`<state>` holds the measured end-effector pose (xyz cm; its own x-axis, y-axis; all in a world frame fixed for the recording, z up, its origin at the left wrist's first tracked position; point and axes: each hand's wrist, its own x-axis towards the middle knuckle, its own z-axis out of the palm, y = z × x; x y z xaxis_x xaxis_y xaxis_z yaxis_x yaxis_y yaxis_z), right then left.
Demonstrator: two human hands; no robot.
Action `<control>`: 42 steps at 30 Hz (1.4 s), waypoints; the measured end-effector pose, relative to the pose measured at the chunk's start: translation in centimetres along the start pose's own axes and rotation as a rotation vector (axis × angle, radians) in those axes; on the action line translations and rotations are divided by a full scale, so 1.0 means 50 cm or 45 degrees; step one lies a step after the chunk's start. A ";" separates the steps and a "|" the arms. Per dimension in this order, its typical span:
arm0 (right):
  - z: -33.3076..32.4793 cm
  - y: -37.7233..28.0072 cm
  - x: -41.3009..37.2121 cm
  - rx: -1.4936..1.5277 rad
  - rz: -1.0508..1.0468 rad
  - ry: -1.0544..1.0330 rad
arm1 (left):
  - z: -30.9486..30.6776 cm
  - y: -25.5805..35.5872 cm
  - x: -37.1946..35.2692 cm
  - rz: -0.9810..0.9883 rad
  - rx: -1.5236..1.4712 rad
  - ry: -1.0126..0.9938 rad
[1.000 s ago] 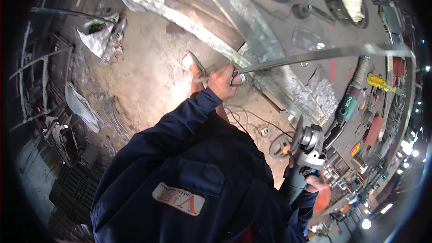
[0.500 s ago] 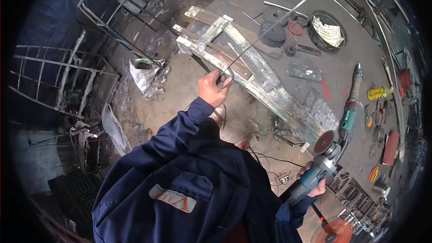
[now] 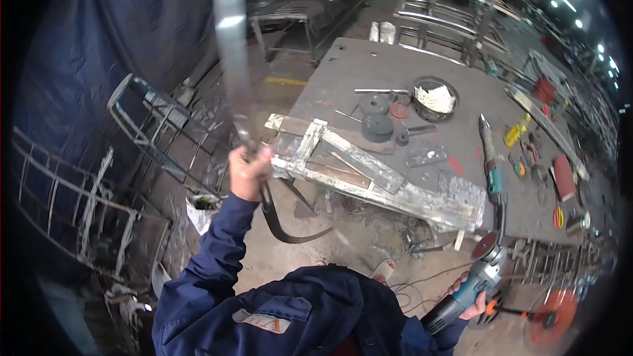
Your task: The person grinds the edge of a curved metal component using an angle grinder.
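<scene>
My left hand (image 3: 249,170) is closed round a long, flat metal strip (image 3: 232,59). The strip rises past the top edge, blurred by motion, and a curved dark end hangs below the hand. At the lower right, my right hand (image 3: 469,295) grips the body of a teal angle grinder (image 3: 463,293), its disc (image 3: 484,246) facing up and left near the table corner. A paint-spattered metal and wood frame (image 3: 389,191) lies along the near edge of the grey table (image 3: 356,66), between my hands.
On the table are a round black bowl (image 3: 427,109) with white contents, dark discs (image 3: 377,128), a second green power tool (image 3: 491,158) and a yellow bottle (image 3: 517,130). Metal racks (image 3: 151,118) stand at the left. Cables lie on the floor.
The view has tilted up, showing more of the workshop. My left hand has moved left with the strip, which now stands nearly upright. The grinder stays in my right hand.
</scene>
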<state>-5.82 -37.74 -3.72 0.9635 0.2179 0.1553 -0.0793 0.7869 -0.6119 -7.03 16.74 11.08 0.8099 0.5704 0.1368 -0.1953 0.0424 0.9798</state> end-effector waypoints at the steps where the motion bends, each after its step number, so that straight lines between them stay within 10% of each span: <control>1: 0.019 0.003 -0.023 -0.038 -0.029 0.059 | -0.006 0.027 0.014 0.035 -0.067 0.085; 9: 0.135 0.032 -0.237 -0.144 -0.349 0.241 | -0.105 0.046 0.133 -0.087 -0.716 -0.200; 14: 0.185 0.031 -0.330 -0.181 -0.487 0.334 | 0.003 -0.031 0.135 -0.203 -0.640 0.490; 18: 0.184 0.017 -0.344 -0.203 -0.599 0.411 | 0.020 -0.226 0.182 -0.450 -0.743 0.442; 31: 0.038 -0.118 -0.144 -0.140 -0.486 0.398 | 0.307 -0.458 0.198 -0.854 -0.596 0.821; 42: -0.093 -0.195 0.048 -0.077 -0.176 0.221 | 0.262 -0.656 0.213 -0.991 -0.716 0.956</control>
<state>-1.53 -47.57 -0.96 0.9941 0.0037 0.1087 0.0672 0.7650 -0.6405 15.26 10.68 -17.70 0.3325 0.5586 -0.7599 -0.1632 0.8277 0.5370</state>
